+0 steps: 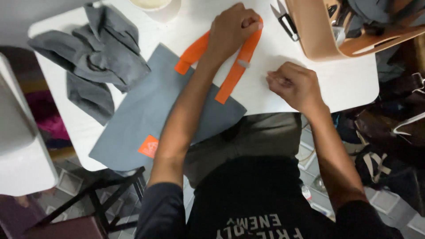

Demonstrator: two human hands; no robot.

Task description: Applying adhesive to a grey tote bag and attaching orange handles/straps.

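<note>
Left hand (230, 31) perhaps hides the orange strap's (234, 71) loop.

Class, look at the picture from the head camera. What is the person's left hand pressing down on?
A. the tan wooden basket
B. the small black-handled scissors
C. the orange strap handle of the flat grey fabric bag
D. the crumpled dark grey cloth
C: the left hand rests on the orange strap handle of the flat grey fabric bag, on the white table.
</note>
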